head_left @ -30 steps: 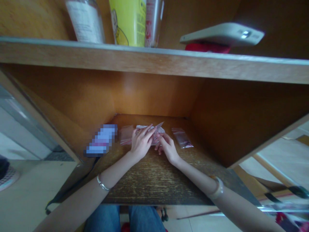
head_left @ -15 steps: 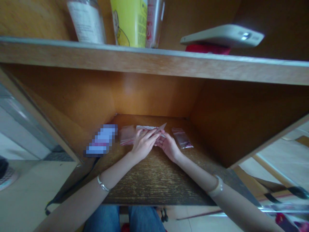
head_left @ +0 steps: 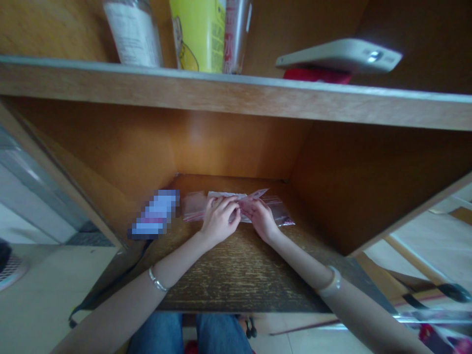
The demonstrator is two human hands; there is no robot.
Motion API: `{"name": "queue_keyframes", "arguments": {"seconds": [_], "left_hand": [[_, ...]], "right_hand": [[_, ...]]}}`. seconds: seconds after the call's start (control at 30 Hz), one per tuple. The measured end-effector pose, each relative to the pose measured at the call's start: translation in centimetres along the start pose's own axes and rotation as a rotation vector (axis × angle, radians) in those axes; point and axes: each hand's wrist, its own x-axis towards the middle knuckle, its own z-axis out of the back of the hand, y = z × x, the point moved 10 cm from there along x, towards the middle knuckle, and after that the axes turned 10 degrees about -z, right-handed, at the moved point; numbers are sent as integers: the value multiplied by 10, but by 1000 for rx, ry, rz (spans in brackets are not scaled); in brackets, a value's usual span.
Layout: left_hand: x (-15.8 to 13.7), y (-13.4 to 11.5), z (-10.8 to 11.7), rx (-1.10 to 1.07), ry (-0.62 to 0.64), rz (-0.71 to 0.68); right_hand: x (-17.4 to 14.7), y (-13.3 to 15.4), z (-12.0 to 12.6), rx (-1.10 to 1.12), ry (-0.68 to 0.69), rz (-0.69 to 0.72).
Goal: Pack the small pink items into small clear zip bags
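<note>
My left hand (head_left: 220, 220) is closed, thumb and fingertips pinched together at the near edge of a small clear plastic bag (head_left: 258, 194). My right hand (head_left: 263, 220) grips the same bag from the right, fingers curled, and the bag's far corner sticks up past the fingertips. Behind the left hand lies a white sheet (head_left: 218, 194), partly covered. To the left of that hand are flat clear zip bags (head_left: 193, 206) with a red seal line. On the right, partly hidden by my right hand, a clear zip bag (head_left: 284, 216) holds small purple bits.
A phone-like blurred object (head_left: 157, 214) with a dark strap lies at the left of the worn wooden desktop (head_left: 236, 275). Above runs a shelf edge (head_left: 206, 93), bearing a jar (head_left: 134, 37), a yellow container (head_left: 199, 34) and a pale device (head_left: 339, 55). Wooden side panels flank the hands.
My left fingers, stretched over the bag before, have drawn back and curled into a pinch. The bag has shifted right, and its raised corner now points further right.
</note>
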Motion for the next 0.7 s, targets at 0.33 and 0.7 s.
{"name": "queue_keyframes", "arguments": {"seconds": [0.33,0.7], "left_hand": [[-19,21,-47,58,364,220],[-28,26,-58,51,387,198]], "right_hand": [[14,2,28,-658,-187,264],[7,5,17,-793,-154,317]]}}
